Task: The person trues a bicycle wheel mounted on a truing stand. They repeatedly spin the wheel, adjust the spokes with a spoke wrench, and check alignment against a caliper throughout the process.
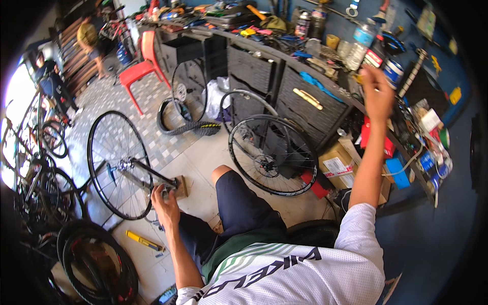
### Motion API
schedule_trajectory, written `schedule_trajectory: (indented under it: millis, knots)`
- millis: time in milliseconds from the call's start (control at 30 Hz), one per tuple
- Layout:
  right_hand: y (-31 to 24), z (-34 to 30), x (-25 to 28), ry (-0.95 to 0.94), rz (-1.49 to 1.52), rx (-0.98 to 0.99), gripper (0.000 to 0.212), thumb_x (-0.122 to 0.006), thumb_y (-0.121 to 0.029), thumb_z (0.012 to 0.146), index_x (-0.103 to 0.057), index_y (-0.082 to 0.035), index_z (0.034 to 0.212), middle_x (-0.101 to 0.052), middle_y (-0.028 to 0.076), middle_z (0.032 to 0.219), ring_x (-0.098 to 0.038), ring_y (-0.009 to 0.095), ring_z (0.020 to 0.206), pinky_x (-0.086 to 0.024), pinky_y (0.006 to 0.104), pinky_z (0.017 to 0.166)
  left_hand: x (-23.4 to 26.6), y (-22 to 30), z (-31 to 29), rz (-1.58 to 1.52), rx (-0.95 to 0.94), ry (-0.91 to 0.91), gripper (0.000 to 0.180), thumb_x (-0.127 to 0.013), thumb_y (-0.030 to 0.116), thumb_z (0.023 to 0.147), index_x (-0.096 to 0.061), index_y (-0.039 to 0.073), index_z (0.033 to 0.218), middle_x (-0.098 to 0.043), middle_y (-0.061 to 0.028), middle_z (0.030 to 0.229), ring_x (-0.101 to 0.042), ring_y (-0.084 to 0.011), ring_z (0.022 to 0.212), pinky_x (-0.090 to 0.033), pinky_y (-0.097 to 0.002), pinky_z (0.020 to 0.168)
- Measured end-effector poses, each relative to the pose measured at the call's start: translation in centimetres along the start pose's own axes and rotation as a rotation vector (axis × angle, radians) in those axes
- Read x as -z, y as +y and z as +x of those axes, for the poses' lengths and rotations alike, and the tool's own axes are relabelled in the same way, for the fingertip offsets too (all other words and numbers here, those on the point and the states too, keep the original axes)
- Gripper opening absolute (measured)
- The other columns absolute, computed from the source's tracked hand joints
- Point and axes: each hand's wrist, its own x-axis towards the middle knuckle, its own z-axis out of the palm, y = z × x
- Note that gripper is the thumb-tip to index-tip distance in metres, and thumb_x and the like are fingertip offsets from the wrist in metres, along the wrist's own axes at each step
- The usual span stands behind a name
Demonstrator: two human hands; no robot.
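Note:
My left hand (166, 207) hangs low beside the near edge of a spoked bicycle wheel (90, 152), fingers loosely bent and apart, with nothing visible in them. The wheel stands upright in a dark metal stand (152, 172), whose one foot meets a wooden block (181, 187). Raised to the right, my right hand (377, 94) reaches over the cluttered workbench, its fingers partly bent and pointing away. It is nearest a dark bottle (375, 52) and a blue-and-white can (393, 72). I see nothing held in it, though some fingertips are hard to make out.
Another wheel (316, 162) leans against the dark cabinet (305, 96). A loose tire (178, 129) and a red chair (137, 71) stand farther off. Stacked tires (133, 274), a yellow tool (144, 240) and several bicycles (40, 173) are at left. Two people (89, 43) are in the background.

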Motion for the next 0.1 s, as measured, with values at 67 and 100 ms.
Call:
schedule_trajectory:
  millis: [67, 100]
  knots:
    - [-8.4, -0.3, -0.4, 0.221, 0.457, 0.454, 0.022, -0.071, -0.017, 0.091, -0.071, 0.001, 0.105, -0.070, 0.007, 0.107, -0.060, 0.010, 0.088, -0.047, 0.0248, 0.081, 0.8, -1.7, -0.2, 0.088, 0.000, -0.035, 0.039, -0.071, 0.017, 0.088, -0.060, 0.009, 0.124, -0.053, -0.0199, 0.135, -0.047, -0.0388, 0.129, -0.039, -0.0460, 0.108]
    - [-8.0, -0.9, -1.1, 0.209, 0.463, 0.433, 0.022, -0.071, -0.017, 0.091, -0.071, 0.001, 0.105, -0.070, 0.007, 0.107, -0.060, 0.010, 0.088, -0.047, 0.0248, 0.081, 0.4, -1.9, -0.2, 0.136, -0.043, -0.074, 0.038, -0.071, 0.018, 0.088, -0.061, 0.009, 0.124, -0.053, -0.0203, 0.135, -0.047, -0.0391, 0.128, -0.039, -0.0463, 0.108]
